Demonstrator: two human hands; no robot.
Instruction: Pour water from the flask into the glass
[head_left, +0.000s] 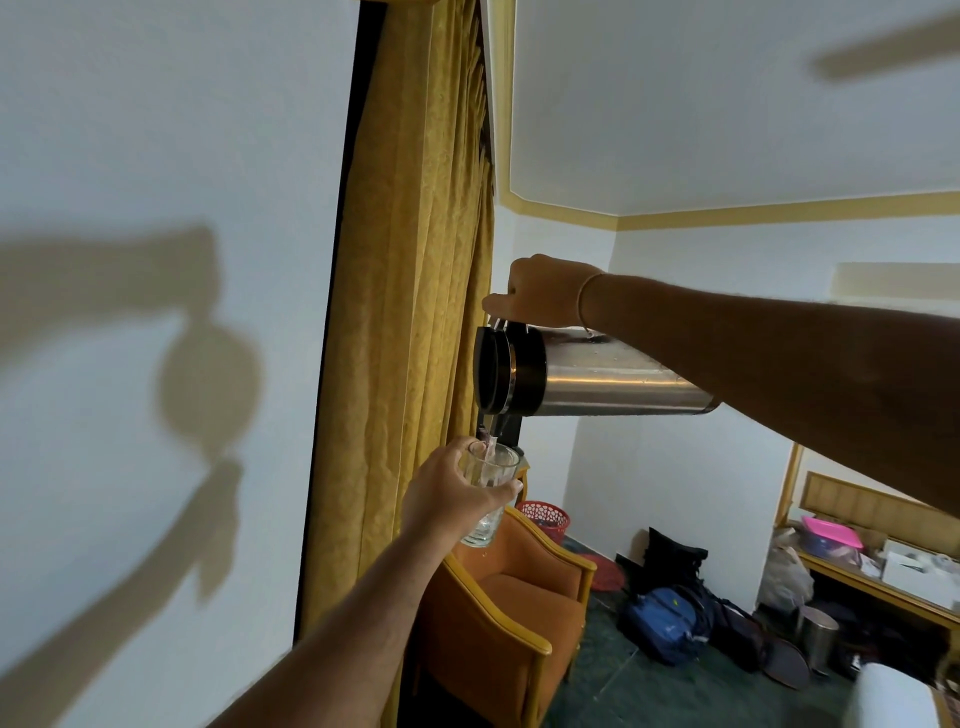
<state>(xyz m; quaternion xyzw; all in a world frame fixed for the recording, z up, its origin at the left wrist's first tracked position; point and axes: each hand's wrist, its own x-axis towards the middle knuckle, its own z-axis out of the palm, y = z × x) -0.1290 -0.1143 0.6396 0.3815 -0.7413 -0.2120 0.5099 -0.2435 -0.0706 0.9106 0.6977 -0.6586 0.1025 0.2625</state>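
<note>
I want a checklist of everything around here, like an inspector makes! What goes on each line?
Surface: no table under the pouring; flask and glass are both held in the air.
Job's things: steel flask tipped on its side, black top over the glass; water runs from the spout into the glass.
Clutter: bags on the green floor, red basket, small bin, shelf with a pink box and other bits.
Hands: right hand grips the flask handle; left hand wraps the glass.
Cables: nothing seen.
Surroundings: orange armchair below the glass, yellow curtain, white walls with shadows.
</note>
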